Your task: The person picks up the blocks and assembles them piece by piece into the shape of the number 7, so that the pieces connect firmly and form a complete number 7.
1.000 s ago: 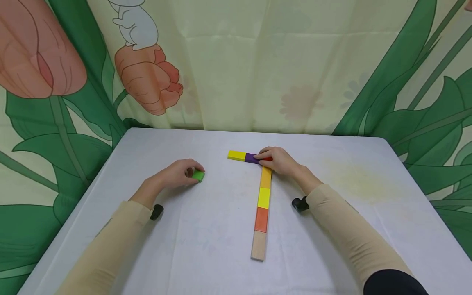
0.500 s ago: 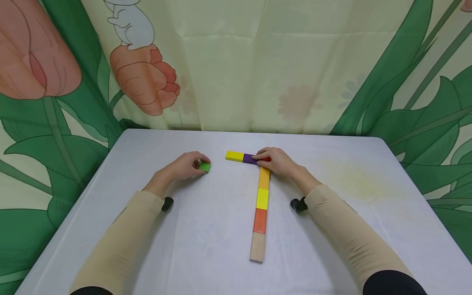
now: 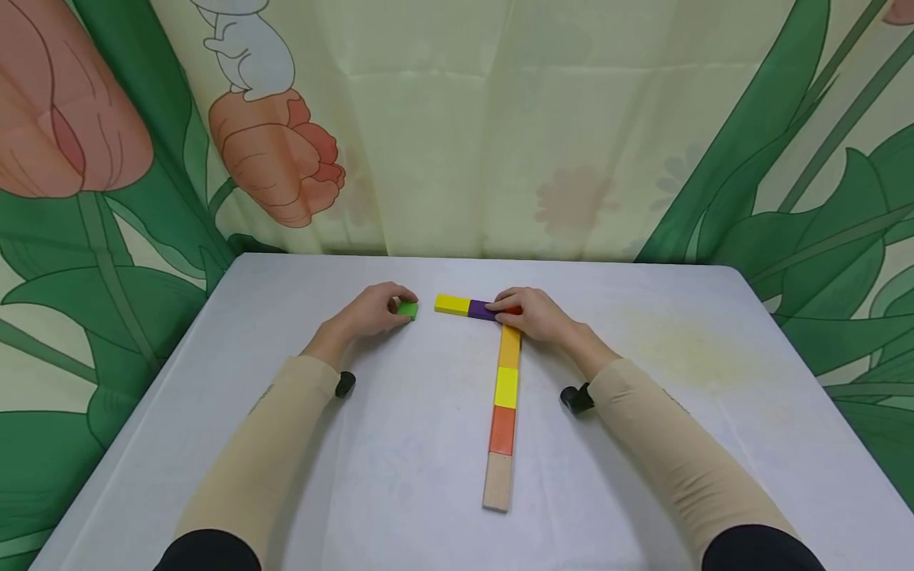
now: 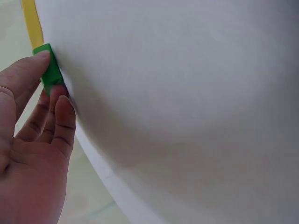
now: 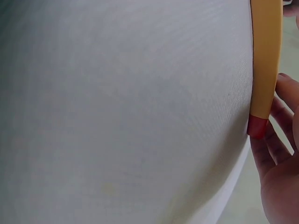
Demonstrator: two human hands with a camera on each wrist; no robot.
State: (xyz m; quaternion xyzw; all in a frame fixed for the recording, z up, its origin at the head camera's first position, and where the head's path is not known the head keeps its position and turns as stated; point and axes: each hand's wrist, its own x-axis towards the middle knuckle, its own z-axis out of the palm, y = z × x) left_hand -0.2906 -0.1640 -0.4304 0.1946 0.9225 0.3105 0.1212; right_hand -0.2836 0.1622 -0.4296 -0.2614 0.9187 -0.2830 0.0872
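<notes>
My left hand pinches a green wooden block between thumb and fingertips, just left of a flat row of blocks at the back of the table. That row has a yellow block at its left end, then a purple block, then a red block mostly covered by my right hand. The right fingers and thumb hold the red block at the corner, one fingertip reaching onto the purple. From there a column runs toward me: an orange-yellow block, a yellow one, an orange-red one and a plain wood block.
A white cloth covers the table, whose far edge lies shortly behind the row. A printed curtain with flowers and leaves hangs behind it. Small black devices sit at both wrists.
My left hand has carried the green block away from me and to the right, close to the yellow end of the row. The right hand stays at the red block.
</notes>
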